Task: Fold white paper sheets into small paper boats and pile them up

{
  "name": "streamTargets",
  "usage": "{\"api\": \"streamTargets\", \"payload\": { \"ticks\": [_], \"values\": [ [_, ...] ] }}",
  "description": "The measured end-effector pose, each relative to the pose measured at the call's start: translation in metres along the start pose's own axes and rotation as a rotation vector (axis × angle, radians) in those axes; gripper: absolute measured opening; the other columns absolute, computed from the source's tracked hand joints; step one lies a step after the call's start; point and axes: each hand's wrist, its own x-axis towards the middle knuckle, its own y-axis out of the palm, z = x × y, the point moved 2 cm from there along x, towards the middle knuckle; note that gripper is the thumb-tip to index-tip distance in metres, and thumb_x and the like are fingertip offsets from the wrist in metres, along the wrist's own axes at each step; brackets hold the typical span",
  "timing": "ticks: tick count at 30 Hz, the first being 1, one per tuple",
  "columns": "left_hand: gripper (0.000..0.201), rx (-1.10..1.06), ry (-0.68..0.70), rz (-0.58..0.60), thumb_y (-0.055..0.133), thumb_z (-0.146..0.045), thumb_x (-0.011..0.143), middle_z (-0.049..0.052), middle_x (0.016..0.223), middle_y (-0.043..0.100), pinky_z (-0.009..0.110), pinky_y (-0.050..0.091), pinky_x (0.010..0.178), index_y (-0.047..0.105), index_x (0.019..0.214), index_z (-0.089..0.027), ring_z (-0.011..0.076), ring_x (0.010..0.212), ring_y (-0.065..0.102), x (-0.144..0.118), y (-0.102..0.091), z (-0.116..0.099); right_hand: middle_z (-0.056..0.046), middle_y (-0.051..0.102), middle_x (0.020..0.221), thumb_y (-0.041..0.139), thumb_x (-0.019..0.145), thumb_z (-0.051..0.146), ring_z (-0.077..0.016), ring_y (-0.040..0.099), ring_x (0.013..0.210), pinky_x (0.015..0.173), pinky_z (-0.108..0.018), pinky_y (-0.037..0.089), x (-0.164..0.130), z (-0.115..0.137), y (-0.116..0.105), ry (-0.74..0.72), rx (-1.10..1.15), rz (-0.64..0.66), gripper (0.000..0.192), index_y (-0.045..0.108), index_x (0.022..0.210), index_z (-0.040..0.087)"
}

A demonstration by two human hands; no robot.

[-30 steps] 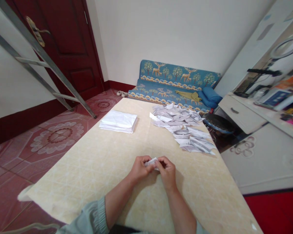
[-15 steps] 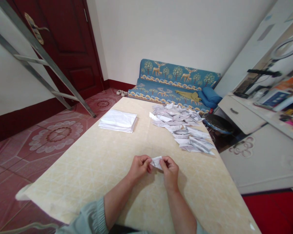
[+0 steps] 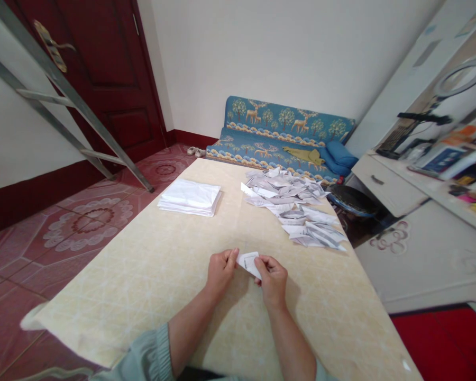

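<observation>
A small folded piece of white paper (image 3: 248,262) with dark printed lines is held above the table between my two hands. My left hand (image 3: 221,269) pinches its left corner between thumb and fingers. My right hand (image 3: 273,277) grips the right side, the thumb lying on top and the fingers underneath. Farther off to the left lies a neat stack of white paper sheets (image 3: 189,197). At the far right of the table spreads a heap of folded paper pieces (image 3: 283,190), with more of them trailing toward me.
The table wears a pale yellow patterned cloth (image 3: 143,286). Behind it stands a blue sofa (image 3: 262,137) with deer print. A metal ladder (image 3: 99,135) leans at the left by a dark red door (image 3: 115,69). On the right is a cluttered white cabinet (image 3: 432,254).
The folded paper has turned and shows more of its printed face. My left thumb has shifted upward along its left corner. The stack and the heap lie as before.
</observation>
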Motion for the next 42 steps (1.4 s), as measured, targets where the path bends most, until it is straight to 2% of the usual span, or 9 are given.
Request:
{"api": "streamTargets", "payload": {
  "ticks": [3, 5, 9, 12, 17, 21, 30, 35, 42],
  "values": [
    [0.044, -0.12, -0.042, -0.101, 0.038, -0.043, 0.088, -0.005, 0.04, 0.04, 0.021, 0.034, 0.047, 0.051, 0.056, -0.016, 0.0093, 0.04, 0.04, 0.0, -0.005, 0.0, 0.002, 0.06, 0.059, 0.069, 0.067, 0.038, -0.0065, 0.043, 0.038, 0.03, -0.017, 0.032, 0.002, -0.001, -0.002, 0.027, 0.044, -0.04, 0.028, 0.065, 0.08, 0.013],
    [0.031, -0.149, 0.018, -0.142, 0.044, -0.039, 0.087, -0.003, 0.052, 0.052, 0.021, 0.038, 0.05, 0.059, 0.072, -0.015, 0.0098, 0.046, 0.045, 0.001, -0.007, -0.002, 0.003, 0.058, 0.058, 0.07, 0.066, 0.036, -0.0055, 0.042, 0.036, 0.029, -0.016, 0.029, 0.004, -0.002, -0.004, 0.028, 0.096, -0.044, 0.033, 0.064, 0.09, 0.014],
    [0.035, -0.089, 0.357, 0.025, 0.066, -0.027, 0.072, 0.009, 0.111, 0.059, 0.029, 0.046, 0.074, 0.062, 0.106, -0.021, 0.0188, 0.09, 0.057, 0.002, -0.004, -0.012, 0.006, 0.057, 0.058, 0.07, 0.068, 0.033, -0.0043, 0.039, 0.032, 0.028, -0.015, 0.025, 0.007, -0.002, -0.006, 0.005, 0.149, -0.004, 0.037, 0.056, 0.099, 0.017],
    [0.021, -0.05, 0.507, 0.141, 0.066, -0.022, 0.072, 0.008, 0.105, 0.064, 0.034, 0.044, 0.084, 0.071, 0.092, -0.024, 0.0215, 0.098, 0.055, 0.001, 0.0, -0.015, 0.004, 0.058, 0.059, 0.069, 0.069, 0.036, -0.0049, 0.041, 0.034, 0.029, -0.015, 0.026, 0.005, -0.002, -0.006, 0.017, 0.13, 0.02, 0.029, 0.057, 0.089, 0.017],
    [0.019, -0.179, 0.179, 0.112, 0.06, -0.029, 0.078, 0.004, 0.065, 0.066, 0.024, 0.042, 0.057, 0.072, 0.078, -0.014, 0.0145, 0.06, 0.057, 0.002, 0.001, -0.004, 0.003, 0.054, 0.062, 0.05, 0.083, 0.045, -0.004, 0.036, 0.038, 0.035, -0.016, 0.022, 0.002, 0.002, -0.004, -0.063, 0.179, 0.151, 0.031, 0.059, 0.091, 0.017],
    [0.031, -0.244, -0.001, 0.212, 0.061, -0.038, 0.076, 0.0, 0.048, 0.056, 0.02, 0.033, 0.045, 0.07, 0.067, -0.009, 0.0101, 0.045, 0.048, 0.0, 0.005, -0.001, 0.005, 0.05, 0.059, 0.061, 0.076, 0.041, -0.0069, 0.039, 0.045, 0.041, -0.018, 0.028, 0.003, 0.005, -0.001, -0.144, 0.079, 0.202, 0.027, 0.057, 0.089, 0.018],
    [0.049, -0.341, -0.017, 0.465, 0.049, -0.049, 0.082, 0.002, 0.046, 0.055, 0.019, 0.034, 0.043, 0.063, 0.059, -0.008, 0.0086, 0.04, 0.047, -0.004, 0.009, -0.005, 0.002, 0.052, 0.067, 0.063, 0.073, 0.029, -0.0119, 0.047, 0.062, 0.058, -0.022, 0.038, 0.006, 0.007, 0.0, -0.259, -0.147, 0.146, 0.015, 0.058, 0.068, 0.016],
    [0.06, -0.443, -0.096, 0.47, 0.032, -0.056, 0.087, 0.007, 0.055, 0.062, 0.021, 0.038, 0.045, 0.062, 0.066, -0.008, 0.0114, 0.043, 0.052, -0.003, 0.011, -0.005, 0.0, 0.055, 0.072, 0.055, 0.079, 0.028, -0.014, 0.05, 0.069, 0.064, -0.024, 0.04, 0.007, 0.006, -0.001, -0.281, -0.147, 0.206, 0.016, 0.061, 0.071, 0.016],
    [0.05, -0.283, -0.024, 0.405, 0.051, -0.053, 0.079, -0.001, 0.045, 0.049, 0.021, 0.028, 0.045, 0.063, 0.057, -0.009, 0.008, 0.042, 0.04, -0.002, 0.009, -0.004, 0.0, 0.047, 0.07, 0.054, 0.08, 0.026, -0.0138, 0.048, 0.069, 0.057, -0.022, 0.038, 0.004, 0.011, 0.001, -0.292, -0.139, 0.209, 0.022, 0.054, 0.059, 0.018]
  ]
}}
